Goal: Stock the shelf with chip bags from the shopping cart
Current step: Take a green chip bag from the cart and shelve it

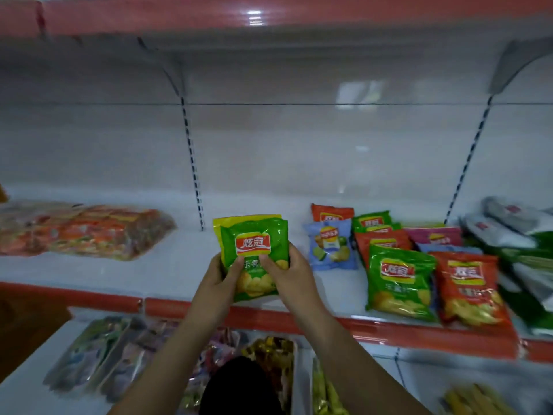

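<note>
I hold a green chip bag upright over the middle of the white shelf, with a yellow-green bag stacked right behind it. My left hand grips the bags' lower left side and my right hand grips the lower right, thumbs on the front. To the right, several chip bags lie on the shelf: a blue one, a green one, an orange-red one and others behind them. The shopping cart is out of view.
A clear-wrapped pack of orange snacks lies on the shelf's left. Grey and green bags pile at the far right. The shelf has a red front edge. Wrapped goods fill the lower shelf below.
</note>
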